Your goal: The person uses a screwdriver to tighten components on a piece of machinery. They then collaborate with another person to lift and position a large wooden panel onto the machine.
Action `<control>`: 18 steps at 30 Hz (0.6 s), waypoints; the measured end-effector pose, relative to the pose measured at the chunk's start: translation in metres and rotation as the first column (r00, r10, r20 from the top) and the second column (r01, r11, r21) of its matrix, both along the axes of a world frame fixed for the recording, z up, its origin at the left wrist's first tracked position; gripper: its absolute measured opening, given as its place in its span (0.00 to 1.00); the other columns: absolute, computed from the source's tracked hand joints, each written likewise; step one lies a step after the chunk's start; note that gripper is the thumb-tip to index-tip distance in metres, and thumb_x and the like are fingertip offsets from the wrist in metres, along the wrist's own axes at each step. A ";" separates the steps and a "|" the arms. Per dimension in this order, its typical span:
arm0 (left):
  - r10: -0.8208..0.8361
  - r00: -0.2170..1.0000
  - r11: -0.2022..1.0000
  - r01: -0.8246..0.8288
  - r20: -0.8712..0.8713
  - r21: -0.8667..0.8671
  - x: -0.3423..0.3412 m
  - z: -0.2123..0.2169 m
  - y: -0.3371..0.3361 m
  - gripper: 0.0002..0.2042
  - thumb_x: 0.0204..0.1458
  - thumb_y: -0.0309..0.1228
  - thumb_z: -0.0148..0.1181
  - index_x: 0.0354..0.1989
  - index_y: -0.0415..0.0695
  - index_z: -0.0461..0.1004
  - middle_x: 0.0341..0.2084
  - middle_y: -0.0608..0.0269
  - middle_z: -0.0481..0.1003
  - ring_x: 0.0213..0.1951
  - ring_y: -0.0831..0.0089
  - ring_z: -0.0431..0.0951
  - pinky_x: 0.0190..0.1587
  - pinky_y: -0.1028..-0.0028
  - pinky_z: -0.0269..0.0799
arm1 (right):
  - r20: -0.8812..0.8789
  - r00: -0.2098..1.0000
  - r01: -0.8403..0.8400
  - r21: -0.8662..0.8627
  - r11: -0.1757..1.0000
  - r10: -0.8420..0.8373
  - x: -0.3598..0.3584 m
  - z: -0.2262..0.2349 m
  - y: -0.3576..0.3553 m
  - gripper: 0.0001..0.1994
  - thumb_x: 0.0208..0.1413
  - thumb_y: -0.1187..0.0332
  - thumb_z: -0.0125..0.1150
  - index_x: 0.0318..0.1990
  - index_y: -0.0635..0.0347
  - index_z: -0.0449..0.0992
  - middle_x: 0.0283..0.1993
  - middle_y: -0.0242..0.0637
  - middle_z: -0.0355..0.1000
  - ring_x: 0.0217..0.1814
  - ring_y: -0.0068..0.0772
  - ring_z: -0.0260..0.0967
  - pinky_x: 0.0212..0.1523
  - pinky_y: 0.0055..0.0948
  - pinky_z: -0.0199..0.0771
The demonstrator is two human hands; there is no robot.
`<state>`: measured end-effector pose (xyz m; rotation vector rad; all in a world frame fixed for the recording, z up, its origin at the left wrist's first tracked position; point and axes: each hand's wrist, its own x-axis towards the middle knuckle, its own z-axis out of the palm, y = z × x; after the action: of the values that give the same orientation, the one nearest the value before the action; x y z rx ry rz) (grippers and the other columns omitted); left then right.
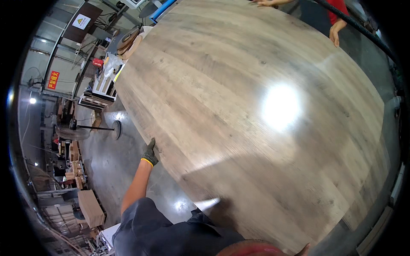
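Observation:
A large wood-grain board [205,98] fills the middle of the head view, with a bright glare on its right part. My left hand [150,154], in a dark glove with a yellow cuff, grips the board's left edge; its thumb side shows and the other fingers are partly hidden at the edge. Of my right hand [305,250], only a bare fingertip shows at the bottom of the picture, by the board's near edge; the rest is out of sight. Another person's two hands [336,33] touch the board's far edge.
A co-worker in a red top [338,9] stands at the far right, near a black bar [363,26]. Another wood-grain panel [361,211] shows below the board's right edge. Left are a standing fan [73,131], stacked panels [90,209] and a cluttered bench [104,81].

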<state>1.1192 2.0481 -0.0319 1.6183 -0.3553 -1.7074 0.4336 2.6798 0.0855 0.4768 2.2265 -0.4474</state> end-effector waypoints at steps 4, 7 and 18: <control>0.120 0.974 0.990 -0.132 0.190 0.049 -0.032 0.015 -0.011 0.19 0.54 0.47 0.61 0.48 0.50 0.72 0.40 0.62 0.77 0.41 0.60 0.76 0.46 0.59 0.74 | 0.021 0.997 -0.077 0.210 0.975 0.074 -0.011 -0.014 0.028 0.41 0.49 0.25 0.40 0.25 0.63 0.70 0.17 0.38 0.59 0.23 0.37 0.58 0.29 0.38 0.62; 0.092 0.981 0.993 -0.104 0.172 0.058 -0.023 0.008 -0.021 0.15 0.54 0.49 0.59 0.37 0.50 0.74 0.29 0.64 0.77 0.33 0.63 0.76 0.39 0.62 0.74 | -0.138 0.990 0.046 0.209 0.977 -0.017 -0.006 -0.029 0.028 0.42 0.48 0.23 0.39 0.14 0.60 0.68 0.10 0.36 0.59 0.17 0.35 0.59 0.23 0.36 0.62; 0.004 0.955 0.999 -0.019 0.298 0.048 -0.028 0.016 -0.018 0.25 0.56 0.56 0.53 0.15 0.51 0.67 0.12 0.62 0.68 0.16 0.64 0.67 0.22 0.65 0.64 | 0.001 0.991 0.128 0.165 0.978 -0.130 -0.005 0.006 -0.003 0.38 0.46 0.24 0.47 0.13 0.56 0.64 0.11 0.33 0.57 0.13 0.29 0.53 0.16 0.31 0.53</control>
<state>1.0910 2.0298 -0.0161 1.9164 -0.4499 -1.4730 0.4287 2.6768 0.0916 0.7131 2.2392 -0.3272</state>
